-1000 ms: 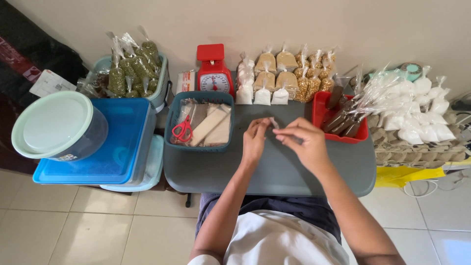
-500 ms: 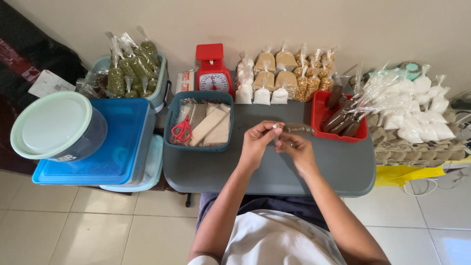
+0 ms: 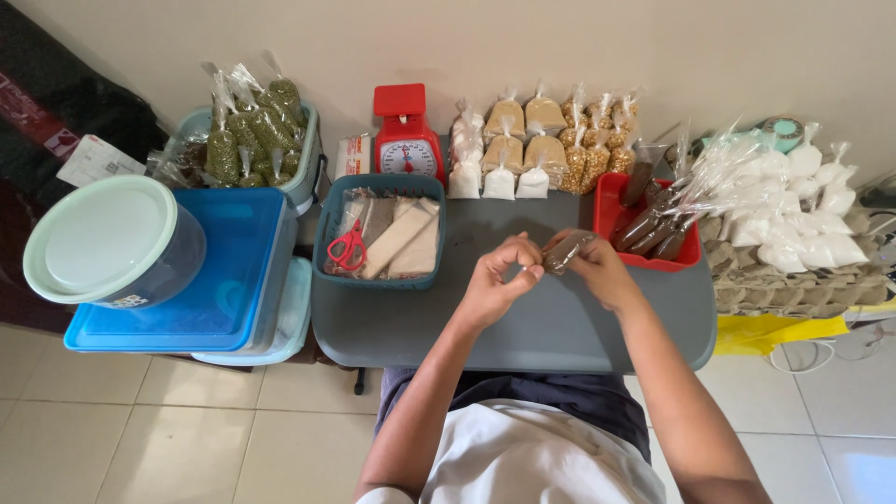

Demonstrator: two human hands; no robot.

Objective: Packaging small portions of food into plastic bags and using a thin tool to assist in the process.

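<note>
A small clear packet of brown filling (image 3: 567, 250) is held just above the grey table (image 3: 523, 327), close to the red tray (image 3: 611, 201) of similar filled packets. It is gripped by the right hand (image 3: 597, 271), fingers closed around its body, while the left hand (image 3: 499, 280) is pinched shut on the packet's free plastic end. For a neat closure, the neck is best gathered tightly against the filling before it is twisted or tied, with the body kept steady so nothing is squeezed out. Behind the hands, a teal basket (image 3: 331, 229) with red scissors (image 3: 347, 248) is seen, then a red kitchen scale (image 3: 404, 140) and rows of bagged goods (image 3: 523, 149) along the wall
</note>
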